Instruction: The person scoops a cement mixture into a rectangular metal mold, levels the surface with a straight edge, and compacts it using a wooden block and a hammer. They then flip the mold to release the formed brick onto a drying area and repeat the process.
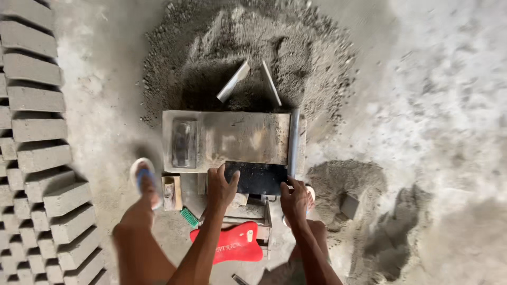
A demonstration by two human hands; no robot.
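Bare arms, blue-strapped white sandal [143, 179]

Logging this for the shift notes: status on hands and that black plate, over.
Left hand flat on black plate. Right hand at its lower right edge. Metal pipe beside plate; red stool below.

Black flat plate [257, 178] lies level against the near edge of the grey mould box [232, 138], just inside the upright grey pipe [293, 142], dusty and dark.
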